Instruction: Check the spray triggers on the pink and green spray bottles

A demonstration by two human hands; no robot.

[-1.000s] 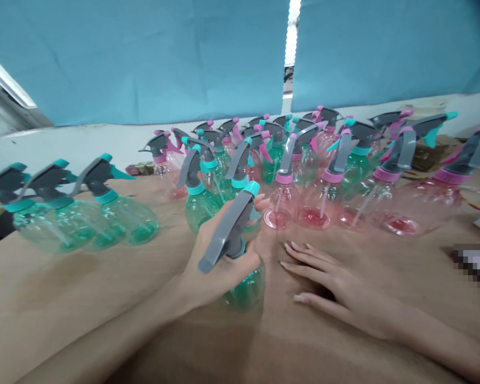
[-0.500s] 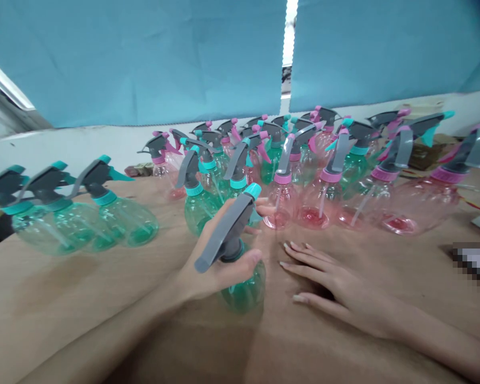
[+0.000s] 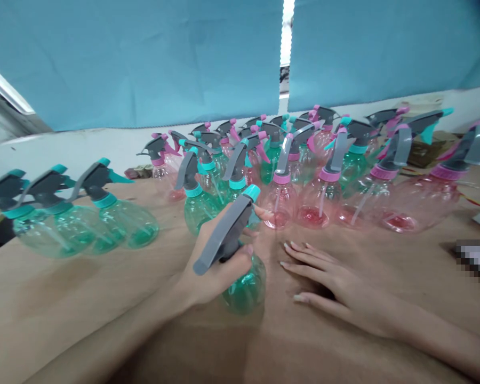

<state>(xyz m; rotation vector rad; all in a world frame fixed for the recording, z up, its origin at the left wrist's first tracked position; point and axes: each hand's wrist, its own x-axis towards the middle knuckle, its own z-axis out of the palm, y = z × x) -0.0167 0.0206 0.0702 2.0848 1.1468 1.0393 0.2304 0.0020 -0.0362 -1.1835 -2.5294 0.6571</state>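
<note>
A green spray bottle with a grey trigger head and a teal nozzle stands upright on the table in front of me. My left hand is wrapped round its neck, the thumb across the near side below the head. Part of the collar and trigger is hidden by the fingers. My right hand lies palm down on the tabletop to the right of the bottle, fingers spread, holding nothing. Just beyond it is a pink spray bottle with a pink collar.
Many pink and green spray bottles fill the far part of the wooden table. A row of green spray bottles stands at left. A pixelated flat object lies at the right edge, and a blue sheet hangs behind.
The left thumb has drawn in closer round the bottle's neck. The bottle stays in nearly the same place, and my right hand has not moved.
</note>
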